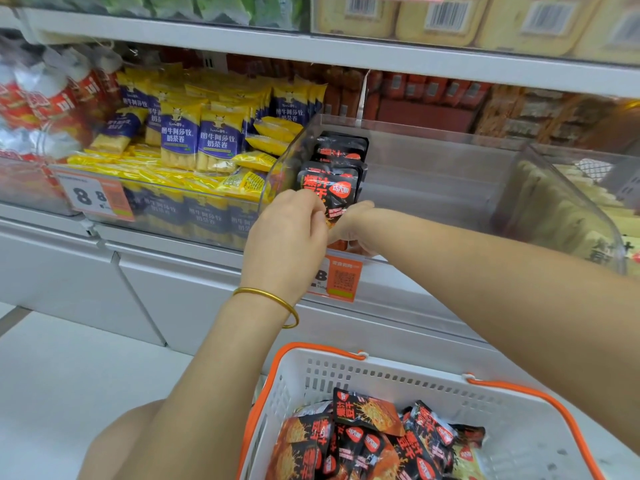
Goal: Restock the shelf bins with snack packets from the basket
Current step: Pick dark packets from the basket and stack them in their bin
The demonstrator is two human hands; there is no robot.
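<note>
Yellow packets (194, 140) sit heaped just left of the clear bin (433, 157) I am working in. My left hand (287, 237) pinches the lower edge of the black packet (329, 188), fingers curled; the packet stands upright at the bin's left end. My right hand (349, 223) dips behind the front wall, so I cannot tell how its fingers lie. Below, the basket (519, 427) holds loose packets (374, 441).
</note>
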